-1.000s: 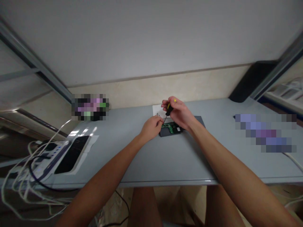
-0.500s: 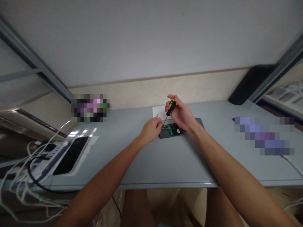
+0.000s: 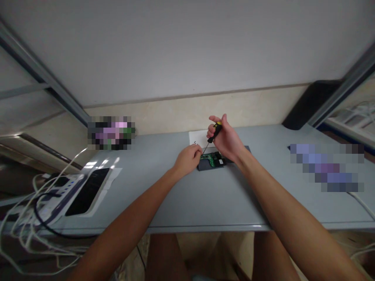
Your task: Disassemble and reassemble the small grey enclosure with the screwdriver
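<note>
A dark flat device case [image 3: 208,165] with a green circuit board [image 3: 208,157] exposed lies on the grey table [image 3: 205,195] near its far edge. My right hand [image 3: 225,138] is closed round a small screwdriver [image 3: 214,132] with a black and yellow handle; its thin shaft slants down to the board's left end. My left hand [image 3: 188,158] rests with curled fingers against the left side of the case, at the screwdriver's tip. What its fingertips pinch is too small to see.
A white paper [image 3: 197,137] lies behind the case. A white power strip [image 3: 58,191] with tangled cables and a dark panel [image 3: 88,191] sit at the left table edge. A black object [image 3: 307,105] leans at the far right corner.
My right hand has shifted a little right and tilted the screwdriver handle further right, while the tip stays at the board. The left hand has barely moved.
</note>
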### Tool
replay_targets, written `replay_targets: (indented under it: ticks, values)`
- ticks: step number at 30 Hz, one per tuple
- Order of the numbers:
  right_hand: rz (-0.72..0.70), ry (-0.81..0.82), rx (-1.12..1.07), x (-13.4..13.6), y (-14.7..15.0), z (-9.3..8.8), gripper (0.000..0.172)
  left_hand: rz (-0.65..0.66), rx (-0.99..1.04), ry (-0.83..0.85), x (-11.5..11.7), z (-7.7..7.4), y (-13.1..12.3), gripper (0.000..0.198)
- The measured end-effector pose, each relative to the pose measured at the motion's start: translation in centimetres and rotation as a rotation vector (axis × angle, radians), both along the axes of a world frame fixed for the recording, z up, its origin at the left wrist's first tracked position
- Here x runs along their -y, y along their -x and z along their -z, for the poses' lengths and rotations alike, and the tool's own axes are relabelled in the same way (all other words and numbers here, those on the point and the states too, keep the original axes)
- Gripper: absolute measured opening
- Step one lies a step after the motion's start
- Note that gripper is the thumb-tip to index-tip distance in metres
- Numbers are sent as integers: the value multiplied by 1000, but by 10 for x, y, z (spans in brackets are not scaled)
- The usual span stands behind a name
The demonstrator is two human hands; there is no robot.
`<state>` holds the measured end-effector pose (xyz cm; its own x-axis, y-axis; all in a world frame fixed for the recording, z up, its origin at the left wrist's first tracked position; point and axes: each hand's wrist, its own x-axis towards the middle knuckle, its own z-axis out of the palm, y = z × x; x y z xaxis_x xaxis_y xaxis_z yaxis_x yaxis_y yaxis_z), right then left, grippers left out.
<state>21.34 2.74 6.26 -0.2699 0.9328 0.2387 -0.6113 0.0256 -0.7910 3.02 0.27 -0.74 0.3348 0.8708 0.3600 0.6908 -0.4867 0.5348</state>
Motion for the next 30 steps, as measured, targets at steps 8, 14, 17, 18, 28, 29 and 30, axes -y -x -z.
replay_targets:
  ticks: [8, 14, 17, 18, 28, 29, 30]
  values:
    - [9, 81, -11, 7, 0, 0, 53, -6, -15, 9, 2, -2, 0, 26]
    - [35, -23, 33, 8, 3, -2, 61, -9, -12, 5, 2, -2, 0, 26]
    - [25, -12, 1, 7, 2, -4, 54, -8, -13, 6, 3, -3, -1, 25]
    - [22, 6, -12, 7, 1, -4, 50, -7, -13, 7, 3, -3, -1, 25]
    - [28, 37, -11, 11, -1, -1, 55, 13, -6, 6, 0, -1, 0, 26]
    - [36, 17, 4, 11, 0, -2, 58, 16, -2, 5, 0, 0, 1, 26]
    - [47, -2, 20, 11, 1, -1, 60, 16, 2, 5, 0, 0, 1, 25]
